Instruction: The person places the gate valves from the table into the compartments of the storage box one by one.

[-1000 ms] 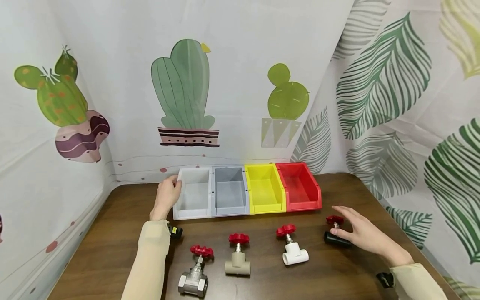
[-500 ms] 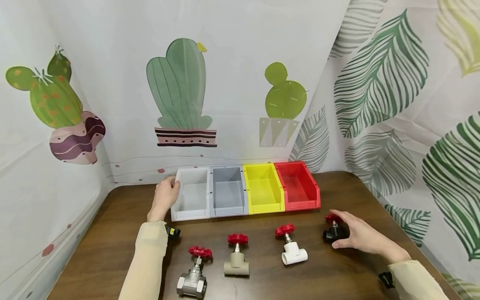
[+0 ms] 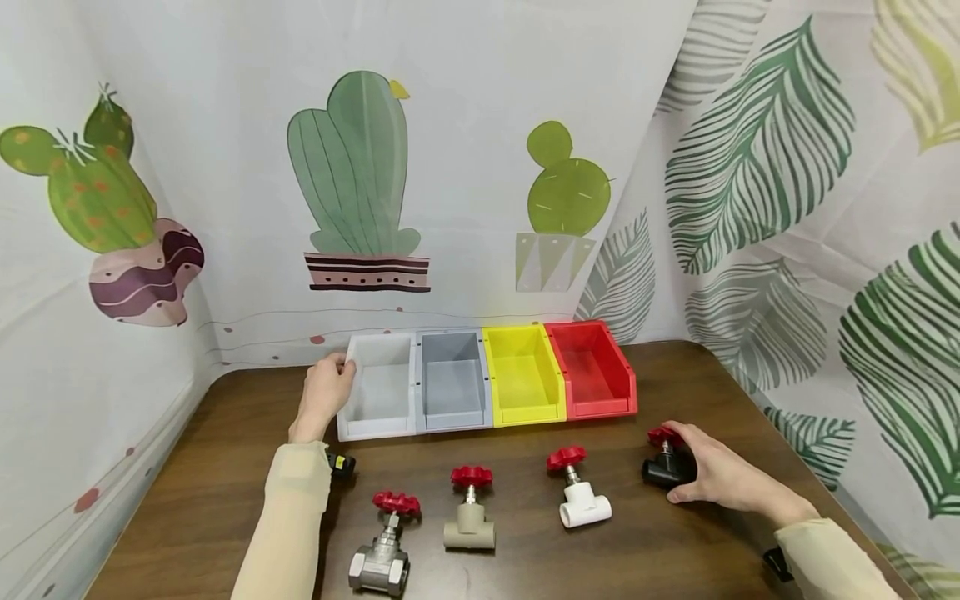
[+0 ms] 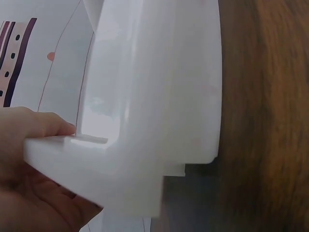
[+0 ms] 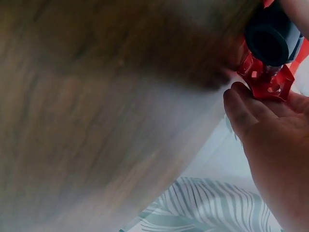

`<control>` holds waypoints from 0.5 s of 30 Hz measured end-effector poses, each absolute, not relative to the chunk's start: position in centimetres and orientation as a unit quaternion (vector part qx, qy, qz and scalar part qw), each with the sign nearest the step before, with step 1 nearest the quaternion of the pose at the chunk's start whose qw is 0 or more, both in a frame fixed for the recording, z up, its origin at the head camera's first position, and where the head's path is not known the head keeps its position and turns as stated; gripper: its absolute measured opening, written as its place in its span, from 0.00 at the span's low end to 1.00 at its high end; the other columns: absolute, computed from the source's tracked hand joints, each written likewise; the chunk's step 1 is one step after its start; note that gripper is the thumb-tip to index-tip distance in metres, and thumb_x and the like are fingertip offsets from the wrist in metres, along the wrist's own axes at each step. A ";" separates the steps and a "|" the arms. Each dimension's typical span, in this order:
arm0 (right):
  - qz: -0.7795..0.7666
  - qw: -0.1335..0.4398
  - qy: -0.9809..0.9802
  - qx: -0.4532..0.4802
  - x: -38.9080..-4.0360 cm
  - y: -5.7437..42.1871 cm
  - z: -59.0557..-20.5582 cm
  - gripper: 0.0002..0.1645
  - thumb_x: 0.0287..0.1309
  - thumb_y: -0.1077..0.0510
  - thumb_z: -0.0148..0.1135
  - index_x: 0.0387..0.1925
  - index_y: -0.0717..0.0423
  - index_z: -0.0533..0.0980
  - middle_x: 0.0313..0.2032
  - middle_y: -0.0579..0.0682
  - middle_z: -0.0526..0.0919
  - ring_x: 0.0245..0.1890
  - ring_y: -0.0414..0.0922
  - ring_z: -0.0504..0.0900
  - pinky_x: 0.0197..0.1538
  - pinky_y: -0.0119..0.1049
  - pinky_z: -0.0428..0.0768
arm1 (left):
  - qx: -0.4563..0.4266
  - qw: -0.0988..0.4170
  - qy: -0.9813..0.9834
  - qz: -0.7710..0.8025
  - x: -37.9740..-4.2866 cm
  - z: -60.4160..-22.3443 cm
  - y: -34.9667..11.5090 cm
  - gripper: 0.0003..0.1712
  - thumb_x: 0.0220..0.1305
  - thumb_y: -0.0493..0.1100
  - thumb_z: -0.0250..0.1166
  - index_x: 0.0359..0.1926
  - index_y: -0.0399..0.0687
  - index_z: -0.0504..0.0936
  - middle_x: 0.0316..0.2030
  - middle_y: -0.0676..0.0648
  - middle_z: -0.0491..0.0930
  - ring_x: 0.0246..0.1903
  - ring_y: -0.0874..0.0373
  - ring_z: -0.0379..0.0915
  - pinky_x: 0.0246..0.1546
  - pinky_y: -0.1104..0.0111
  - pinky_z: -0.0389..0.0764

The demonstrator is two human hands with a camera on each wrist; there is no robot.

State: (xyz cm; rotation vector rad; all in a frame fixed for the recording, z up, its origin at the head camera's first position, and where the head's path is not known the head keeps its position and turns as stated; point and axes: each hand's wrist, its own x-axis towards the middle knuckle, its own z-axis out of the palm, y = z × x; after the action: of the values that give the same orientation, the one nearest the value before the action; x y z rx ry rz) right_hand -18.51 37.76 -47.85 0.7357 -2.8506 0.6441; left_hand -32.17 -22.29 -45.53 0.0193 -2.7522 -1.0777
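Observation:
My left hand (image 3: pixel 324 393) grips the left side wall of the white bin (image 3: pixel 375 430). In the left wrist view, the thumb presses on that bin's rim (image 4: pixel 91 159) and the curled fingers lie beneath it. At the table's right, my right hand (image 3: pixel 723 473) holds a black valve (image 3: pixel 662 472) with a red handwheel. Its fingers are at the handwheel (image 5: pixel 265 82), and the thumb is by the black pipe body (image 5: pixel 270 41). A white valve (image 3: pixel 585 505), a beige valve (image 3: pixel 470 528) and a metal valve (image 3: pixel 381 565), all with red handwheels, stand in front of the bins.
Joined to the white bin in a row are a grey bin (image 3: pixel 457 421), a yellow bin (image 3: pixel 528 413) and a red bin (image 3: pixel 602 408). Behind them hangs a printed cloth (image 3: pixel 465 167). The brown table (image 3: pixel 525 567) has its right edge beyond my right hand.
My right hand has come down around the black valve and closed on it, turning or shifting it slightly. My left hand keeps its grip on the white bin. The head view has shifted slightly.

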 end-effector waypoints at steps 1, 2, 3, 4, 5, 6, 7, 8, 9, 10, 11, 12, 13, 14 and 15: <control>0.212 0.064 -0.945 0.243 -18.5 37.7 -47.8 0.59 0.27 0.46 0.85 0.61 0.65 0.66 0.51 0.52 0.76 0.49 0.48 0.75 0.53 0.20 0.64 | 0.008 0.091 -0.927 -0.363 -32.2 -45.5 -22.3 0.23 0.75 0.46 0.48 0.58 0.34 0.75 0.28 0.44 0.75 0.24 0.52 0.68 0.25 0.63 0.70; 0.209 0.064 -0.945 0.241 -18.5 37.7 -47.8 0.58 0.27 0.47 0.85 0.60 0.65 0.66 0.51 0.52 0.76 0.49 0.48 0.75 0.52 0.21 0.65 | 0.009 0.091 -0.928 -0.362 -32.1 -45.5 -22.3 0.22 0.74 0.46 0.48 0.57 0.34 0.75 0.28 0.43 0.75 0.24 0.51 0.69 0.25 0.63 0.70; 0.207 0.064 -0.946 0.240 -18.5 37.7 -47.8 0.58 0.27 0.47 0.85 0.60 0.65 0.67 0.51 0.52 0.76 0.49 0.47 0.75 0.52 0.22 0.66 | 0.010 0.092 -0.928 -0.361 -32.1 -45.5 -22.3 0.22 0.74 0.46 0.49 0.57 0.34 0.75 0.28 0.43 0.76 0.25 0.51 0.69 0.26 0.63 0.71; 0.204 0.064 -0.947 0.239 -18.5 37.7 -47.8 0.57 0.28 0.47 0.85 0.60 0.65 0.67 0.51 0.52 0.76 0.49 0.47 0.75 0.52 0.24 0.68 | 0.011 0.093 -0.928 -0.359 -32.1 -45.5 -22.3 0.22 0.74 0.46 0.49 0.56 0.34 0.76 0.29 0.43 0.76 0.26 0.51 0.70 0.26 0.62 0.71; 0.202 0.063 -0.948 0.238 -18.5 37.7 -47.8 0.57 0.28 0.47 0.85 0.60 0.65 0.67 0.51 0.51 0.76 0.49 0.47 0.75 0.51 0.26 0.69 | 0.012 0.094 -0.929 -0.359 -32.2 -45.5 -22.3 0.22 0.74 0.46 0.49 0.56 0.34 0.76 0.30 0.43 0.77 0.27 0.50 0.70 0.27 0.62 0.72; 0.199 0.063 -0.949 0.237 -18.5 37.7 -47.8 0.56 0.28 0.47 0.85 0.60 0.65 0.67 0.51 0.51 0.76 0.49 0.46 0.75 0.51 0.27 0.70 | 0.013 0.095 -0.929 -0.358 -32.1 -45.4 -22.2 0.22 0.74 0.46 0.49 0.56 0.34 0.76 0.32 0.42 0.78 0.28 0.50 0.71 0.28 0.62 0.72; 0.197 0.063 -0.949 0.237 -18.6 37.7 -47.8 0.56 0.29 0.47 0.85 0.60 0.65 0.67 0.51 0.51 0.76 0.49 0.46 0.75 0.51 0.29 0.71 | 0.015 0.096 -0.929 -0.358 -32.1 -45.4 -22.2 0.21 0.74 0.46 0.49 0.55 0.34 0.77 0.32 0.42 0.78 0.28 0.50 0.71 0.29 0.62 0.72; 0.194 0.063 -0.950 0.237 -18.6 37.7 -47.8 0.56 0.29 0.47 0.84 0.60 0.65 0.67 0.51 0.51 0.76 0.49 0.46 0.75 0.51 0.31 0.72 | 0.017 0.096 -0.929 -0.358 -32.1 -45.4 -22.2 0.21 0.74 0.46 0.49 0.55 0.34 0.77 0.32 0.42 0.78 0.29 0.49 0.71 0.29 0.62 0.72; 0.192 0.064 -0.950 0.236 -18.6 37.7 -47.8 0.55 0.30 0.47 0.84 0.59 0.65 0.68 0.51 0.51 0.76 0.49 0.47 0.76 0.51 0.32 0.73 | 0.018 0.095 -0.929 -0.358 -32.1 -45.4 -22.3 0.21 0.74 0.46 0.49 0.55 0.34 0.77 0.32 0.42 0.78 0.29 0.49 0.71 0.29 0.62 0.72; 0.190 0.064 -0.951 0.235 -18.6 37.7 -47.7 0.55 0.30 0.47 0.84 0.59 0.65 0.68 0.51 0.52 0.76 0.49 0.47 0.76 0.51 0.34 0.73 | 0.018 0.094 -0.928 -0.359 -32.1 -45.4 -22.3 0.22 0.74 0.46 0.49 0.56 0.34 0.76 0.33 0.42 0.78 0.29 0.49 0.71 0.29 0.62 0.72; 0.188 0.065 -0.952 0.233 -18.6 37.7 -47.7 0.54 0.30 0.47 0.84 0.59 0.65 0.68 0.51 0.52 0.76 0.49 0.48 0.76 0.51 0.36 0.74 | 0.019 0.093 -0.928 -0.360 -32.0 -45.4 -22.3 0.22 0.74 0.46 0.49 0.56 0.34 0.76 0.33 0.42 0.78 0.29 0.49 0.71 0.29 0.62 0.73; 0.186 0.065 -0.953 0.230 -18.6 37.7 -47.7 0.54 0.30 0.47 0.84 0.59 0.65 0.68 0.51 0.53 0.76 0.49 0.48 0.76 0.51 0.37 0.74 | 0.020 0.093 -0.928 -0.361 -32.0 -45.4 -22.3 0.22 0.75 0.46 0.49 0.56 0.34 0.76 0.33 0.42 0.78 0.29 0.50 0.71 0.29 0.62 0.73; 0.184 0.066 -0.954 0.227 -18.6 37.7 -47.7 0.54 0.30 0.47 0.84 0.58 0.65 0.68 0.51 0.53 0.76 0.50 0.49 0.76 0.51 0.38 0.74 | 0.020 0.092 -0.927 -0.363 -32.1 -45.4 -22.3 0.22 0.75 0.46 0.49 0.57 0.33 0.76 0.33 0.42 0.78 0.29 0.50 0.71 0.29 0.62 0.73; 0.181 0.068 -0.955 0.226 -18.6 37.7 -47.7 0.53 0.30 0.47 0.84 0.58 0.65 0.68 0.51 0.53 0.77 0.49 0.49 0.77 0.51 0.38 0.74 | 0.020 0.090 -0.926 -0.365 -32.1 -45.4 -22.3 0.23 0.75 0.47 0.48 0.57 0.33 0.75 0.33 0.42 0.78 0.29 0.50 0.71 0.29 0.62 0.73; 0.180 0.071 -0.955 0.225 -18.6 37.7 -47.7 0.53 0.30 0.48 0.84 0.58 0.65 0.69 0.51 0.53 0.77 0.49 0.49 0.77 0.52 0.38 0.74 | 0.021 0.089 -0.926 -0.366 -32.1 -45.4 -22.3 0.23 0.75 0.47 0.48 0.57 0.33 0.75 0.33 0.42 0.78 0.29 0.50 0.71 0.29 0.62 0.72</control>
State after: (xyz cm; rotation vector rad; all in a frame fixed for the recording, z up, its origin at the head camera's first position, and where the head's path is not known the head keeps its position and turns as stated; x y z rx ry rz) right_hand -18.60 37.72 -47.71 0.6765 -2.8724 0.5399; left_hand -32.06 -22.33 -45.40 0.0630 -2.7548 -1.0884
